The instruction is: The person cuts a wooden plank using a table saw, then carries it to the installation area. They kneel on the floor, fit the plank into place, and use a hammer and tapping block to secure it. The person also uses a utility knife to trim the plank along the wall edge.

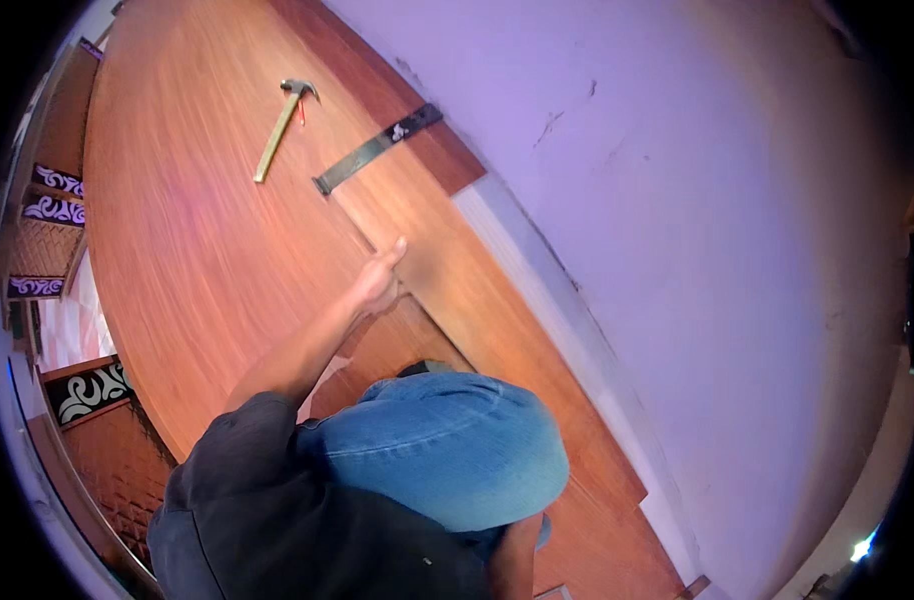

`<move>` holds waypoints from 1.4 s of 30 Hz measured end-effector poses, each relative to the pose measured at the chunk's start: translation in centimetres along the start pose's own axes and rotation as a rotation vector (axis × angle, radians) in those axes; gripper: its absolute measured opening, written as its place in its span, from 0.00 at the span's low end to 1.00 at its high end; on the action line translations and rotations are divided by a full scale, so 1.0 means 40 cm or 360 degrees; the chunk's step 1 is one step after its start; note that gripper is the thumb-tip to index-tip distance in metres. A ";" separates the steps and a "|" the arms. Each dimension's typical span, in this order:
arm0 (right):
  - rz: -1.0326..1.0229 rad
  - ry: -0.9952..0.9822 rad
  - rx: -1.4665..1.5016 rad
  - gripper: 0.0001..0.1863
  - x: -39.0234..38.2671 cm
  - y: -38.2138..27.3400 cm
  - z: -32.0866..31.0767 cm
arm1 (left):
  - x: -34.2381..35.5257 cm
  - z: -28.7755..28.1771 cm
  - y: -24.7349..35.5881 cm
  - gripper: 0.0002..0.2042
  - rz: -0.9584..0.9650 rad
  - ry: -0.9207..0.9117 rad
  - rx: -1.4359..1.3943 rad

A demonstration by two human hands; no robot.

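My left hand [380, 283] is at the long edge of a wood-look floor plank [497, 310], its thumb up on the plank and its other fingers closed at the edge, partly hidden. A dark flat metal bar with a bent end [367, 157] lies across the plank beyond the hand. Farther off, a claw hammer [279, 136] with a yellowish handle rests on the boards, a thin red pencil-like stick [302, 113] beside its head. Of my right arm only the forearm [515, 560] shows, below my bent knee; the right hand is hidden.
A pale purple wall [697, 250] rises on the right, with a light strip of bare base [537, 260] between it and the planks. Brown furniture with white scroll patterns [92, 392] stands along the left. My jeans-covered knee [447, 450] hides part of the floor.
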State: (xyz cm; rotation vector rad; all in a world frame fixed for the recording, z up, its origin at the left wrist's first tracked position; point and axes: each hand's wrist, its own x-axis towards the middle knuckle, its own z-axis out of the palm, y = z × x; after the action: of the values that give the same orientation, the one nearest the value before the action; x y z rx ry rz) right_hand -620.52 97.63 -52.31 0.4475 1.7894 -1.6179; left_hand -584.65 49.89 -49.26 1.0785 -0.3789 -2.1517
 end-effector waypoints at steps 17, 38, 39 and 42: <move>-0.0773 0.0330 -0.0551 0.25 0.176 -0.335 -0.146 | 0.321 0.119 -0.299 0.23 -0.0366 -0.0112 0.0001; -0.0531 0.0205 0.0750 0.26 0.297 -0.317 -0.165 | 0.358 0.164 -0.286 0.20 -0.0326 0.0006 0.0058; -0.0497 0.0251 0.0749 0.26 0.282 -0.324 -0.137 | 0.355 0.166 -0.281 0.20 -0.0339 0.0013 0.0051; -0.0483 0.0233 0.0661 0.27 0.247 -0.335 -0.087 | 0.355 0.153 -0.290 0.20 -0.0290 0.0004 0.0027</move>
State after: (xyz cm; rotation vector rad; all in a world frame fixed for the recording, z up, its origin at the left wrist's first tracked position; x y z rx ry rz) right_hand -637.21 96.90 -49.12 0.5088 1.6830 -2.2381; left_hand -600.63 48.08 -60.00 1.1641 -0.3085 -2.3102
